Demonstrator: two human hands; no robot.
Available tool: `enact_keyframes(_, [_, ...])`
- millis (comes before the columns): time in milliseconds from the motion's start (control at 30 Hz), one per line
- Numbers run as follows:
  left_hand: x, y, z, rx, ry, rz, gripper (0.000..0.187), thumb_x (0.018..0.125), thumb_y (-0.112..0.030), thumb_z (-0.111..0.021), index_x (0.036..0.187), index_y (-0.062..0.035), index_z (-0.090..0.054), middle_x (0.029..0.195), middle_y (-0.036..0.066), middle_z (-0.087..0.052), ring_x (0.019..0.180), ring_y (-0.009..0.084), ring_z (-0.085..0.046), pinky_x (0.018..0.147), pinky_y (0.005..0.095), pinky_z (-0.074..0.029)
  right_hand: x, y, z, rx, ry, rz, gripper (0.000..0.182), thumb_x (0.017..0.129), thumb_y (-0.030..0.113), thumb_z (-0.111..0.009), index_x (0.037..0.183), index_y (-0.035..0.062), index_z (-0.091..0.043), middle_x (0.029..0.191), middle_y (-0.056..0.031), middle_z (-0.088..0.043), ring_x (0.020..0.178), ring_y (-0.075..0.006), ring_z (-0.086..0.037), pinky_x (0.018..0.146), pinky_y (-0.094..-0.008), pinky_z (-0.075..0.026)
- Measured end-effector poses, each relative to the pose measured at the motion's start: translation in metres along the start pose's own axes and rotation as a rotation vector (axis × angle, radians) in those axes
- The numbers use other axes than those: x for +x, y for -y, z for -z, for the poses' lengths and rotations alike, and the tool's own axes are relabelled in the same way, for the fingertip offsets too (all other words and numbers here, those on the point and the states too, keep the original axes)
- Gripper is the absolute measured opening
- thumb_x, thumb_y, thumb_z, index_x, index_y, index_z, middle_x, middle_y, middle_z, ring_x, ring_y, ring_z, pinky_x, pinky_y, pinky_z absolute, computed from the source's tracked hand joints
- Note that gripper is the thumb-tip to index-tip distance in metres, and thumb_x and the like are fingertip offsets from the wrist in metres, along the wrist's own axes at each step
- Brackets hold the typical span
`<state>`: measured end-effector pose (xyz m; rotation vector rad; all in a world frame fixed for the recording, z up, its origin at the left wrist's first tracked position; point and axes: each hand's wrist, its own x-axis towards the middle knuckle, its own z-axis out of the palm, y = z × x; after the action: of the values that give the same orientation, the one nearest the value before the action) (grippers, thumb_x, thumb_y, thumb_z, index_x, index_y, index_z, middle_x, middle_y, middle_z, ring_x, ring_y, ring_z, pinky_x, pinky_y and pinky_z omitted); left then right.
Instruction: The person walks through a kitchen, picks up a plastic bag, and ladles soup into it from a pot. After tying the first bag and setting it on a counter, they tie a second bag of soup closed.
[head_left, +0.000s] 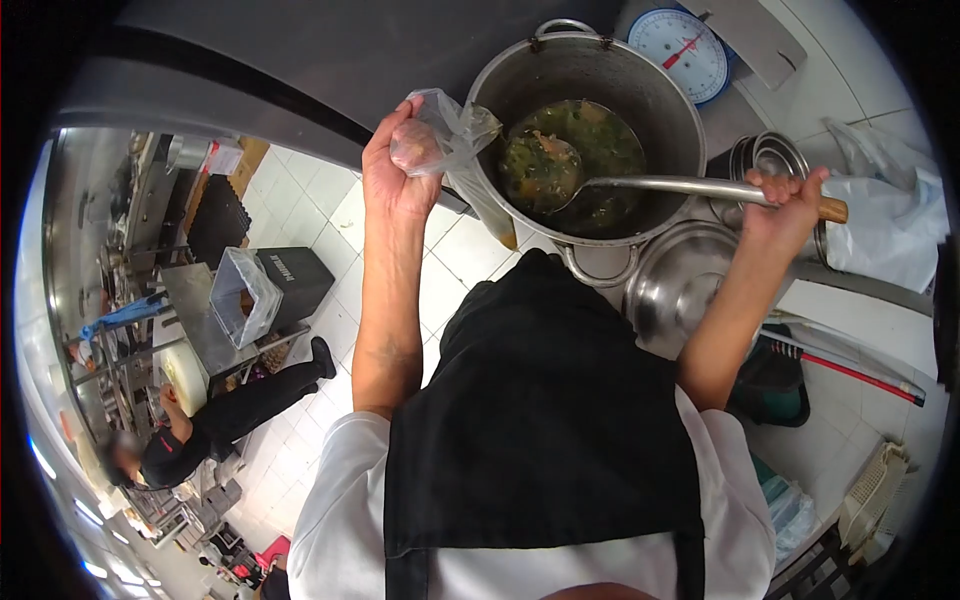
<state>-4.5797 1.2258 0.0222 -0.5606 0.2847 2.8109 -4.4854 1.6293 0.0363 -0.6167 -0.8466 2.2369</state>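
A clear plastic bag (pixel 467 135) hangs from my left hand (pixel 402 165), whose fingers are wrapped in its top beside the pot's left rim. Some greenish-yellow content shows at the bag's lower end. My right hand (pixel 780 205) grips the wooden-ended handle of a long metal ladle (pixel 680 184). The ladle's bowl is in the green leafy soup (pixel 600 140) inside a large metal pot (pixel 680 110), and pieces of food lie in it.
A blue-rimmed dial scale (pixel 680 50) stands behind the pot. Metal lids (pixel 680 270) and white plastic bags (pixel 880 220) are at the right. Left, across the tiled floor, are a lined bin (pixel 290 285) and a person in dark clothes (pixel 250 405) at a counter.
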Motion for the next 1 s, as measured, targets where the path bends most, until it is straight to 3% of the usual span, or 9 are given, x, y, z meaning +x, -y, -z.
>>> enact_keyframes(67, [0.001,-0.016,0.012,-0.011,0.252,0.075,0.025,0.101,-0.006,-0.050,0.113,0.0140,-0.058,0.067,0.005,-0.058,0.051,0.0100,-0.053,0.042,0.0220,-0.038,0.004,0.015,-0.003,0.043,0.036,0.005,0.054,0.098,0.050,-0.056,0.062,0.0141,-0.041,0.051,0.0000,-0.033,0.046,-0.0158,-0.032,0.062,-0.0391,-0.039])
enact_keyframes(267, [-0.038,-0.032,-0.051,0.023,0.277,0.082,0.029,0.104,-0.013,-0.046,0.109,0.0116,-0.060,0.065,0.006,-0.056,0.049,0.0093,-0.048,0.038,0.0225,-0.034,0.011,0.073,-0.024,0.074,0.136,0.084,0.050,0.099,0.047,-0.056,0.065,0.0126,-0.040,0.053,0.0001,-0.030,0.048,-0.0165,-0.032,0.063,-0.0398,-0.039])
enact_keyframes(533, [-0.038,-0.009,-0.134,0.326,0.585,0.277,0.034,0.107,-0.016,-0.041,0.126,0.0083,-0.054,0.079,0.012,-0.059,0.064,0.0154,-0.055,0.051,0.0268,-0.047,0.077,0.185,-0.029,0.181,0.244,0.159,0.033,0.103,0.031,-0.052,0.076,0.0142,-0.042,0.061,0.0007,-0.027,0.051,-0.0162,-0.030,0.065,-0.0447,-0.040])
enact_keyframes(667, [-0.019,0.031,-0.151,0.352,0.349,0.273,0.030,0.109,-0.023,-0.034,0.107,-0.0050,-0.059,0.062,0.000,-0.049,0.043,0.0078,-0.040,0.035,0.0204,-0.035,0.075,0.226,-0.080,0.220,0.105,0.139,0.044,0.102,0.034,-0.046,0.065,0.0149,-0.033,0.054,0.0000,-0.027,0.049,-0.0163,-0.028,0.068,-0.0410,-0.036])
enact_keyframes(733, [-0.001,0.038,-0.147,0.376,0.373,0.303,0.030,0.110,-0.024,-0.033,0.109,-0.0054,-0.056,0.061,0.000,-0.049,0.043,0.0075,-0.042,0.035,0.0198,-0.035,0.057,0.227,-0.110,0.106,0.279,0.211,0.051,0.106,0.049,-0.041,0.067,0.0166,-0.040,0.048,0.0074,-0.031,0.038,-0.0065,-0.030,0.038,-0.0257,-0.036])
enact_keyframes(867, [0.016,0.052,-0.150,0.533,0.308,0.280,0.024,0.110,-0.022,-0.035,0.109,-0.0068,-0.053,0.062,0.000,-0.049,0.043,0.0085,-0.044,0.037,0.0196,-0.041,0.012,0.220,-0.161,0.122,0.183,0.382,0.047,0.104,0.048,-0.049,0.070,0.0166,-0.040,0.048,0.0079,-0.034,0.038,-0.0043,-0.033,0.037,-0.0223,-0.036])
enact_keyframes(933, [0.018,0.063,-0.154,0.581,0.244,0.224,0.022,0.109,-0.021,-0.036,0.109,-0.0067,-0.053,0.063,0.001,-0.050,0.044,0.0088,-0.045,0.038,0.0194,-0.043,0.018,0.224,-0.176,0.073,0.174,0.351,0.041,0.104,0.050,-0.048,0.090,0.0121,-0.056,0.048,0.0091,-0.032,0.039,-0.0024,-0.031,0.038,-0.0208,-0.036])
enact_keyframes(967, [0.017,0.069,-0.158,0.585,0.193,0.169,0.020,0.109,-0.019,-0.038,0.108,-0.0055,-0.053,0.066,0.001,-0.051,0.044,0.0084,-0.046,0.039,0.0189,-0.044,0.027,0.223,-0.183,0.100,0.146,0.473,0.044,0.104,0.049,-0.048,0.130,0.0136,-0.054,0.049,0.0095,-0.032,0.039,-0.0022,-0.029,0.039,-0.0202,-0.037])
enact_keyframes(1000, [0.016,0.074,-0.162,0.587,0.141,0.113,0.019,0.108,-0.017,-0.040,0.107,-0.0043,-0.053,0.068,0.002,-0.052,0.044,0.0079,-0.046,0.040,0.0183,-0.045,0.024,0.219,-0.188,0.101,0.148,0.473,0.044,0.104,0.049,-0.048,0.130,0.0136,-0.054,0.049,0.0095,-0.032,0.039,-0.0022,-0.029,0.039,-0.0202,-0.037])
